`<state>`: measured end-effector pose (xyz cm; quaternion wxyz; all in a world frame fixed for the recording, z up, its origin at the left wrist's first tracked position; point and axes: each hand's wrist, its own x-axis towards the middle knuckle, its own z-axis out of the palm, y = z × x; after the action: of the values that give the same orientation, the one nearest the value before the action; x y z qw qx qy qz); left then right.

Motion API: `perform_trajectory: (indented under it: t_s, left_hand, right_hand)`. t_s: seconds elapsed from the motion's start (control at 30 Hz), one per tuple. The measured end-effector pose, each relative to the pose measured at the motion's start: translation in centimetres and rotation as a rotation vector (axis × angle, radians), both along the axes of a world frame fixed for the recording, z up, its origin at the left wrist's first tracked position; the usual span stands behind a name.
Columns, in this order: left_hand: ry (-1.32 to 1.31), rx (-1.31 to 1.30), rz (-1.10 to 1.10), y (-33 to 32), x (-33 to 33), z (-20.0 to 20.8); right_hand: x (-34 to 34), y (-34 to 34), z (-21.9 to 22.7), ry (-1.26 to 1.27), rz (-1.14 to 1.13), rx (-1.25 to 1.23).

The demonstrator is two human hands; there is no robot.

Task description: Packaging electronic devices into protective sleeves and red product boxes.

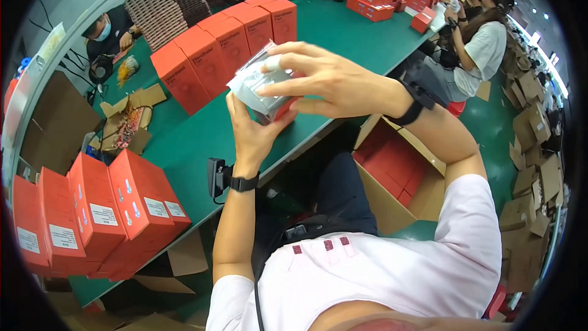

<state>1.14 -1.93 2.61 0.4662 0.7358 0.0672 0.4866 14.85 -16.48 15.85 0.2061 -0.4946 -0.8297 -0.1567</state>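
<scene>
The left hand (250, 137) grasps the wrapped package (250, 85) from below, and the right hand (343, 83) grips it across the top — probably for steadiness above the green table (190, 141). Red boxes (223, 46) stand in a far row, close together — perhaps saving room.

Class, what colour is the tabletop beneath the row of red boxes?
The tabletop is green, showing best in the head view.
</scene>
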Motion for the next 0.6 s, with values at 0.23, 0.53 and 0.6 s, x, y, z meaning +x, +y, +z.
perform_trajectory:
  t_s: [0.23,0.53,0.6]
  left_hand:
    - [0.023,0.066,-0.015,1.5,0.8,1.3]
    - [-0.145,-0.272,-0.260,1.3,0.2,3.7]
    - [-0.188,-0.306,-0.321,1.9,0.2,3.5]
  right_hand:
    - [4.3,1.4,0.6,0.972,-0.138,-0.293]
    - [2.3,3.1,-0.2,0.906,-0.179,-0.347]
    - [2.2,3.1,0.2,0.911,-0.221,-0.340]
